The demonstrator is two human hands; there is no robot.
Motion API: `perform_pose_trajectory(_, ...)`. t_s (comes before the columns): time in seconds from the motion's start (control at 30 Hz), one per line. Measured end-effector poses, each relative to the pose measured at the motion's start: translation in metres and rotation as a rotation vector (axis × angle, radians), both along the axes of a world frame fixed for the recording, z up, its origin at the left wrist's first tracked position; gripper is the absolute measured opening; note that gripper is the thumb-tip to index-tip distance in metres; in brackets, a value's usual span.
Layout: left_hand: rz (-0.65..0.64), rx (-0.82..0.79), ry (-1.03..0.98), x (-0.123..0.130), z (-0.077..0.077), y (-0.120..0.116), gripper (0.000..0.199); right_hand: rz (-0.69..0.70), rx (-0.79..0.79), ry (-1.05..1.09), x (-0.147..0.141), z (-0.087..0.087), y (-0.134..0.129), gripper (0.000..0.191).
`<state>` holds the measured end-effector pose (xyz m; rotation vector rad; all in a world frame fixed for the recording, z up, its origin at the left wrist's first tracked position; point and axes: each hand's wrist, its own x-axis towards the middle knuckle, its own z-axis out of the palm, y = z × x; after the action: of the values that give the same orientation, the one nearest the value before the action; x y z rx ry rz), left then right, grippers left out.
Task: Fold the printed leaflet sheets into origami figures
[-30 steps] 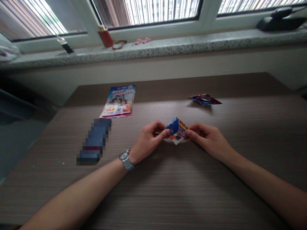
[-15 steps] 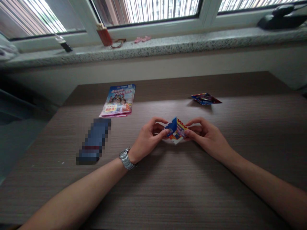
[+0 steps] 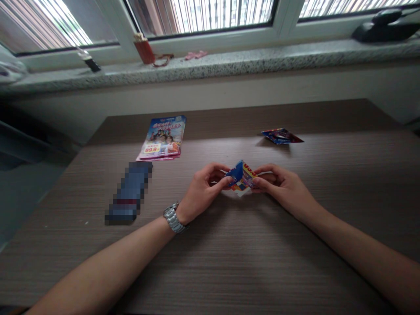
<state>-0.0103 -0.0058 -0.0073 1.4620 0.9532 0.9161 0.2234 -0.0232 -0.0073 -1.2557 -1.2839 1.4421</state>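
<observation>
A small folded paper [image 3: 242, 178], printed in blue, yellow, red and white, is held a little above the table in front of me. My left hand [image 3: 210, 186], with a metal watch [image 3: 174, 218] on its wrist, pinches the paper's left side between thumb and fingers. On the opposite side, my right hand [image 3: 280, 183] grips the paper the same way. A ridge stands up at its middle and the lower corner points toward me. Part of the fingers is hidden behind the paper. Beyond my right hand lies another folded paper [image 3: 282, 136], dark blue and red.
A stack of printed flyers [image 3: 164, 138] rests at the table's back left. Nearer me is a dark blue pixelated rectangle [image 3: 129, 192]. On the granite windowsill [image 3: 229, 61] are a red case [image 3: 144, 50] with a strap, pink pieces [image 3: 196, 55] and a black device [image 3: 385, 28].
Both hands keep their hold on the folded paper, which looks almost the same. The whole view has shifted very slightly.
</observation>
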Motion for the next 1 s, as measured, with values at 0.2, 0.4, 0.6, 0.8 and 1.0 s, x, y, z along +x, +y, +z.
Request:
perform_pose_trajectory(0.2,0.039,0.040,0.021,-0.0018,-0.0024,0.0005,0.029,0.004,-0.050,0.002,0.0008,0.0011,-0.0008,0.034)
perform_pose_trajectory(0.4,0.046,0.052,0.024,-0.0028,-0.0031,0.0008,0.028,0.011,-0.008,0.014,0.0025,0.0005,-0.0008,0.029)
perform_pose_trajectory(0.6,0.041,0.053,0.015,-0.0024,-0.0022,0.0001,0.027,-0.005,-0.010,0.053,0.0022,-0.0003,-0.0014,0.029)
perform_pose_trajectory(0.8,0.044,0.053,0.002,-0.0016,-0.0027,0.0000,0.026,-0.014,-0.023,0.084,0.0007,0.0014,-0.0018,0.027)
perform_pose_trajectory(1.0,0.056,0.035,-0.007,-0.0012,-0.0007,-0.0001,0.026,-0.005,-0.027,0.106,0.0015,-0.0003,-0.0018,0.027)
